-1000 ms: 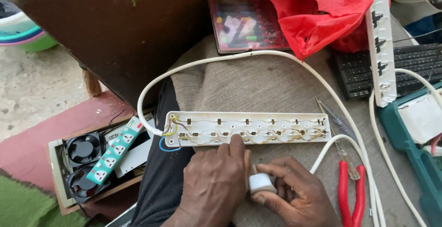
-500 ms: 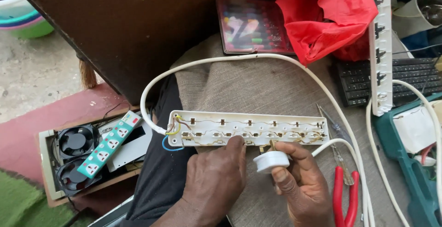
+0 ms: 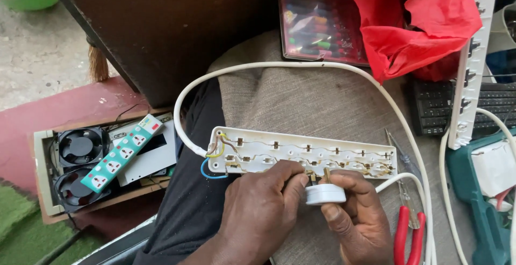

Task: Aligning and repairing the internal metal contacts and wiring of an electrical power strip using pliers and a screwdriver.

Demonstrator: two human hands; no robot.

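An opened white power strip base (image 3: 301,151) lies on a grey cloth on my lap, its metal contacts and coloured wires showing. My right hand (image 3: 361,223) holds a white plug (image 3: 325,193) with its brass pins up, just below the strip's middle. My left hand (image 3: 258,211) is beside it, fingertips touching the plug's pins and the strip's near edge. A white cable (image 3: 301,67) loops from the strip's left end round behind it and down to the right.
Red-handled pliers (image 3: 407,237) and a screwdriver (image 3: 399,153) lie to the right. A red bag (image 3: 419,23), a case of bits (image 3: 320,23), a keyboard (image 3: 436,109), a strip cover (image 3: 468,66) and a teal case (image 3: 478,200) lie beyond. A box with fans (image 3: 80,163) and a green-white strip (image 3: 122,152) sits left.
My right hand turned the plug pins-up and lifted it towards the strip's near edge. My left fingers moved onto the pins.
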